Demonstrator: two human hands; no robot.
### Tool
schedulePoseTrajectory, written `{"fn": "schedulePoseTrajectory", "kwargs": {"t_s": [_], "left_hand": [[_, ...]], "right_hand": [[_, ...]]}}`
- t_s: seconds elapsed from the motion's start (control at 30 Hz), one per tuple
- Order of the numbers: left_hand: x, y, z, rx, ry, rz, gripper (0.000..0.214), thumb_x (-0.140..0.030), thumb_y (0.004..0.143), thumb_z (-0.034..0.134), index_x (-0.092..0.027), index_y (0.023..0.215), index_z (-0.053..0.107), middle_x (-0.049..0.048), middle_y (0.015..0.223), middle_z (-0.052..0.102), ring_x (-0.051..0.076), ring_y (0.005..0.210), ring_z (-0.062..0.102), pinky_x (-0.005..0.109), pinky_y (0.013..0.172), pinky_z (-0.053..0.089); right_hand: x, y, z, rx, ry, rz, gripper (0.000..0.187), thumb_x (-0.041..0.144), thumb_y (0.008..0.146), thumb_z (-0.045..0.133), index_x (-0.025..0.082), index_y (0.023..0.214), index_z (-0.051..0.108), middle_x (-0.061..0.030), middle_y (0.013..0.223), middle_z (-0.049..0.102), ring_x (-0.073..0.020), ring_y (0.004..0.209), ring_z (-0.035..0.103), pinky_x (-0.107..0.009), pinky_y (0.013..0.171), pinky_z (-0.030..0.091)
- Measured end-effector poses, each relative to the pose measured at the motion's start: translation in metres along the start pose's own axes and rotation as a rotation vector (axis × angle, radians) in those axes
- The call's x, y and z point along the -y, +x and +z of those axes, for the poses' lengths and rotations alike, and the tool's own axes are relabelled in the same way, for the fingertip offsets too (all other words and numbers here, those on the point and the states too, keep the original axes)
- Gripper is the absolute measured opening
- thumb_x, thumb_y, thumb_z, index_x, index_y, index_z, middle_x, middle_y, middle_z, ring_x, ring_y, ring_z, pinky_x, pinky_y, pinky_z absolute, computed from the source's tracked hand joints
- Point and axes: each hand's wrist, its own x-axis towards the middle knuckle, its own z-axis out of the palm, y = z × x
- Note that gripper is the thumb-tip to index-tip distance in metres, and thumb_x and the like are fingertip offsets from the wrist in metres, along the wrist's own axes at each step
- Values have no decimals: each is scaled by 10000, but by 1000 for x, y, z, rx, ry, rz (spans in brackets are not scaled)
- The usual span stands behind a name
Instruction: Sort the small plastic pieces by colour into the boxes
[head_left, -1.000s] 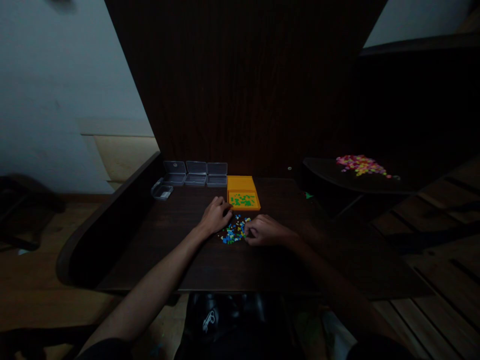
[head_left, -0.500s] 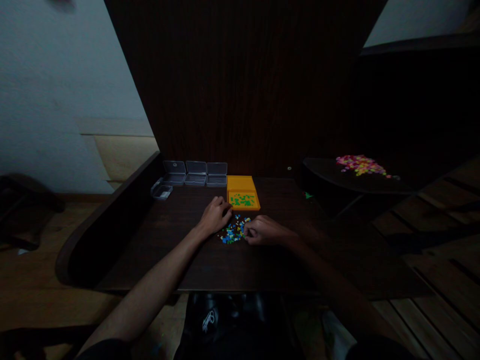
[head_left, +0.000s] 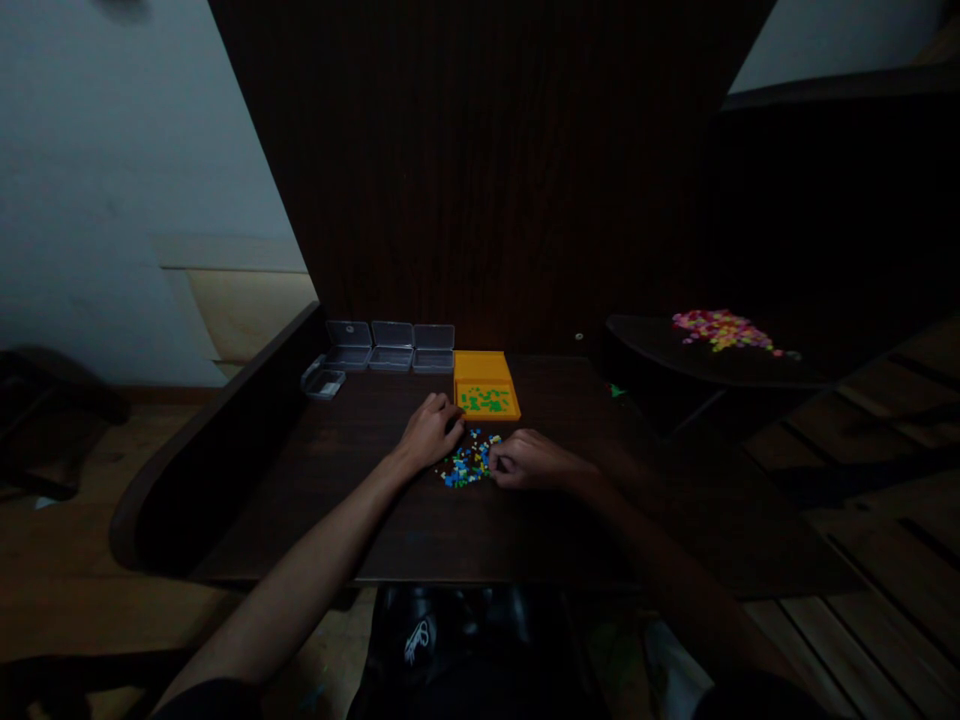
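A small heap of tiny coloured pieces, blue, green, yellow and white, lies on the dark wooden table. My left hand rests at the heap's left edge with its fingers curled down, just in front of an open orange box that holds green pieces. My right hand sits at the heap's right edge, fingers pinched together on the pieces; what it pinches is too small to make out.
Three clear lidded boxes stand in a row at the table's back, with an open clear one to their left. A pile of pink and yellow pieces lies on a side shelf at the right. A raised rail borders the table's left.
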Motion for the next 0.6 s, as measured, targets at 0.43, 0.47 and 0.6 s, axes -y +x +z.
{"fn": "schedulePoseTrajectory", "kwargs": {"t_s": [0.43, 0.47, 0.6], "left_hand": [[3, 0, 3, 7, 20, 14, 205, -260, 901, 488, -175, 959, 666, 71, 897, 562, 226, 924, 525, 361, 857, 474], [3, 0, 3, 9, 20, 14, 208, -261, 901, 489, -173, 965, 666, 72, 898, 563, 225, 922, 525, 360, 855, 474], [3, 0, 3, 10, 14, 12, 213, -261, 902, 488, -170, 979, 666, 72, 897, 568, 223, 911, 526, 360, 856, 470]], "right_hand": [[0, -1, 0, 35, -32, -23, 203, 263, 789, 625, 210, 959, 722, 36, 594, 593, -103, 544, 511, -216, 576, 319], [0, -1, 0, 35, -32, -22, 196, 268, 795, 626, 210, 954, 724, 35, 598, 596, -102, 546, 510, -217, 578, 319], [3, -1, -3, 51, -22, -18, 184, 303, 823, 634, 207, 949, 728, 26, 635, 620, -101, 560, 512, -219, 580, 316]]}}
